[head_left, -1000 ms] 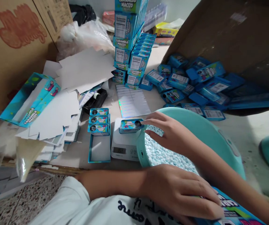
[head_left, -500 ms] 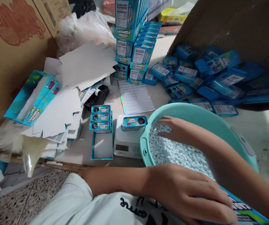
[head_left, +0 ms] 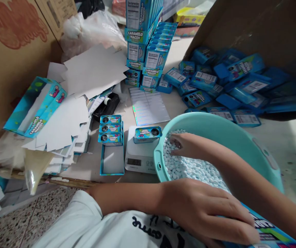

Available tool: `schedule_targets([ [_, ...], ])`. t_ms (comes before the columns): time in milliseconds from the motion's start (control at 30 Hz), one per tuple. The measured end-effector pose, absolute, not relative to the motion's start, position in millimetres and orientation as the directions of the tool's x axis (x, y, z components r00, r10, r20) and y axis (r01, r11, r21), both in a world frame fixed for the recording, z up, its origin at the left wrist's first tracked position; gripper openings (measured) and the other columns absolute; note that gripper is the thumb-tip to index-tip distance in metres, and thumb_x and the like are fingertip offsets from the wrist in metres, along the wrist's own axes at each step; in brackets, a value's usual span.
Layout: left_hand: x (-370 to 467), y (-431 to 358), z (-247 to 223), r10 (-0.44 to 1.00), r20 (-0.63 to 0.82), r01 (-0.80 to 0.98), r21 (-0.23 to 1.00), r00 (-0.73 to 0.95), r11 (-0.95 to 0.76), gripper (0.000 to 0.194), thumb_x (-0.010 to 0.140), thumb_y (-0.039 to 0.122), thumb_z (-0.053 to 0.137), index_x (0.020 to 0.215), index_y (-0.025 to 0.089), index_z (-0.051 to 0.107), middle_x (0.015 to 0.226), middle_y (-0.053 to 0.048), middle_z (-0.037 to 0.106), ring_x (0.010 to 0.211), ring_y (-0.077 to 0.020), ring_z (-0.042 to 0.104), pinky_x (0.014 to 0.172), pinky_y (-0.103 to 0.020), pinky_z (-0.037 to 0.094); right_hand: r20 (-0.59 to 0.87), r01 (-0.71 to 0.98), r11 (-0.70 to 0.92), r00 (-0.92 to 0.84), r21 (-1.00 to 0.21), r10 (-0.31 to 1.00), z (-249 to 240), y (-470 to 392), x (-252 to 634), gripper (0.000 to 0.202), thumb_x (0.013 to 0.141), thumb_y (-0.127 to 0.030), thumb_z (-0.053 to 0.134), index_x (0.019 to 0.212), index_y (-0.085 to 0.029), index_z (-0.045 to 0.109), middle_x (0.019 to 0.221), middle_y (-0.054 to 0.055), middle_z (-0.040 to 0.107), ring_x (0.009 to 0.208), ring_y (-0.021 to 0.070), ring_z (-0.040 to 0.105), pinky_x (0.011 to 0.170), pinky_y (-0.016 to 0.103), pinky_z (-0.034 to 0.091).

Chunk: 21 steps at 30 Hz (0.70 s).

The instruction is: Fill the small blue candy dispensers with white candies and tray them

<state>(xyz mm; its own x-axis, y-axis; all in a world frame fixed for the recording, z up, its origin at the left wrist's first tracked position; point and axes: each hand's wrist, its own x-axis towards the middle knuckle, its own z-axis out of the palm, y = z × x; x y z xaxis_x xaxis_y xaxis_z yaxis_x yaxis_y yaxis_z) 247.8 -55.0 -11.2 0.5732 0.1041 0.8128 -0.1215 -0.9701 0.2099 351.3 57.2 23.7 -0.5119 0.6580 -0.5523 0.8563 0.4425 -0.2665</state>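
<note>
My right hand [head_left: 189, 144] reaches into a turquoise tub [head_left: 159, 151], its fingertips curled together among small pale candies [head_left: 197, 168]. What lies inside the fingers is mostly hidden. Across the front, my left hand [head_left: 210, 210] lies with fingers stretched over a blue printed box [head_left: 272, 230]; its thumb is out of sight. Left of the tub stands a white digital scale [head_left: 137, 151] with a lit display. On it rests one small blue candy pack [head_left: 148, 134] with a round window. Three similar packs [head_left: 110, 137] stand in the back of a blue display tray [head_left: 113, 163].
Filled display boxes [head_left: 145, 44] are stacked at the back. Loose blue packs [head_left: 202, 81] spill from a cardboard box [head_left: 261, 27] at right. Flat white cardboard pieces [head_left: 93, 72] pile up at left, beside an open blue box [head_left: 37, 110]. A label sheet [head_left: 149, 106] lies behind the scale.
My right hand has drawn slightly back in the tub, and its fingers have curled in among the candies. My left hand stays over the blue box.
</note>
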Motion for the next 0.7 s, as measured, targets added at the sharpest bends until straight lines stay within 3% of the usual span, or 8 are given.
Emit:
schedule_targets([
  [333, 244.3, -51.2, -8.6, 0.099, 0.854, -0.11, 0.18, 0.511, -0.978, 0.054, 0.094, 0.071, 0.05, 0.09, 0.023, 0.077, 0.112, -0.005, 0.071, 0.104, -0.0161, 0.069, 0.096, -0.023, 0.06, -0.612, 0.883, 0.395, -0.463, -0.254, 0.642, 23.8, 57.3, 352.8, 0.012, 0.086, -0.026, 0.068, 0.091, -0.019, 0.059, 0.079, 0.005, 0.066, 0.065, 0.0178, 0.053, 0.059, 0.029, 0.03],
  [500, 242.8, -53.4, -2.2, 0.151, 0.798, -0.109, 0.261, 0.583, -0.959, 0.056, 0.093, 0.072, 0.05, 0.096, 0.023, 0.078, 0.104, -0.006, 0.072, 0.102, -0.0172, 0.07, 0.095, -0.025, 0.06, -0.611, 0.88, 0.39, -0.471, -0.273, 0.636, 21.5, 60.2, 356.2, 0.006, 0.087, -0.024, 0.065, 0.09, -0.02, 0.061, 0.078, 0.004, 0.066, 0.065, 0.0179, 0.053, 0.061, 0.029, 0.031],
  [700, 238.7, -57.6, 6.3, 0.209, 0.705, -0.061, 0.338, 0.678, -0.939, 0.051, 0.099, 0.063, 0.048, 0.099, 0.022, 0.078, 0.108, -0.004, 0.073, 0.105, -0.0147, 0.07, 0.101, -0.022, 0.056, -0.611, 0.844, 0.45, -0.527, -0.292, 0.59, 21.5, 67.4, 359.2, 0.009, 0.088, -0.022, 0.057, 0.08, -0.019, 0.061, 0.071, 0.003, 0.061, 0.064, 0.0164, 0.047, 0.063, 0.03, 0.031],
])
